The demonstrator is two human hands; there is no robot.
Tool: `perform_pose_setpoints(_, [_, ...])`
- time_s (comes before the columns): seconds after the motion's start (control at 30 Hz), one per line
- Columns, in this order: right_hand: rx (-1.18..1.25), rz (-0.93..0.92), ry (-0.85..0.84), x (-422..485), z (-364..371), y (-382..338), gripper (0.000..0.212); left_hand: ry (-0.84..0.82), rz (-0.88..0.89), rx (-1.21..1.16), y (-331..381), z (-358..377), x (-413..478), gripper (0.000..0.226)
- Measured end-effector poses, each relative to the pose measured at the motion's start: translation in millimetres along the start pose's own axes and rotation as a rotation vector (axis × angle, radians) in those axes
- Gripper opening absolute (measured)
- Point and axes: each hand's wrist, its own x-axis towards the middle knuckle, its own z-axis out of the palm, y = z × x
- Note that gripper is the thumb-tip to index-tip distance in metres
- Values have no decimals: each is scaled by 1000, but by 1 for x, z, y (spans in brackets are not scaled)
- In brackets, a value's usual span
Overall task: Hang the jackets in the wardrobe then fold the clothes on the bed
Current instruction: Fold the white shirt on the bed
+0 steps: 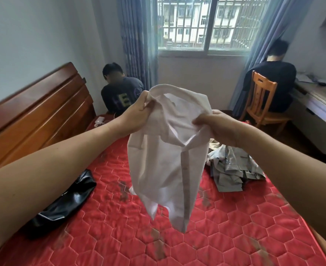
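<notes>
Where the shirt (167, 150) is: up in the air over the middle of the bed (235, 237), white and crumpled, tail end dangling low over the mattress, can't tell if it touches
left hand (137, 112): fingers curled tight, bunching up the collar end of the shirt
right hand (214, 125): fingers curled too, pinching a fold a bit lower on the other side
black jacket (66, 200): shiny, lying in a heap near the bed's left edge
grey clothes (233, 166): messy pile near the right edge, just behind the shirt
headboard (33, 116): wood, runs along the left
others: one person (119, 95) sits at the far left corner of the bed, another on a chair (262, 98) at the desk (315, 104), back turned
</notes>
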Motion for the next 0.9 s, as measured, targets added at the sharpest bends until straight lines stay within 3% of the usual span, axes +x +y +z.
perform_pose_setpoints(0.07, [102,-43,61,1,4,2,8,-64,-33,3,6,4,0,36])
perform_pose_setpoints(0.2, [151,-133,126,0,4,-1,15,-197,22,190,-4,0,0,96])
perform_pose_setpoints(0.27, [139,-187,89,-2,1,-4,22,-194,42,282,-14,-2,1,102])
perform_pose_setpoints(0.33, [124,-236,59,-2,-2,-5,33,-137,48,382,-22,-1,0,88])
perform_pose_setpoints(0.4, [138,-245,32,-1,-3,-6,53,-40,101,476,-29,-1,0,57])
perform_pose_setpoints(0.47, [199,-185,-48,0,-7,-8,79,39,107,477,-33,-6,-2,28])
perform_pose_setpoints(0.53, [270,-113,-94,1,-13,-11,97,78,75,444,-34,-11,-4,13])
perform_pose_setpoints(0.57, [307,-84,-58,4,-16,-10,94,92,49,413,-33,-13,-4,8])
perform_pose_setpoints(0.67, [314,-59,64,12,-22,-3,35,108,34,328,-25,-15,-6,11])
perform_pose_setpoints(0.7, [276,-50,75,13,-25,0,24,98,47,309,-25,-16,-6,13])
perform_pose_setpoints(0.8, [223,-71,76,10,-32,-2,12,104,68,321,-28,-23,-4,17])
perform_pose_setpoints(0.9, [193,-116,129,8,-41,-9,20,105,104,289,-28,-32,-4,16])
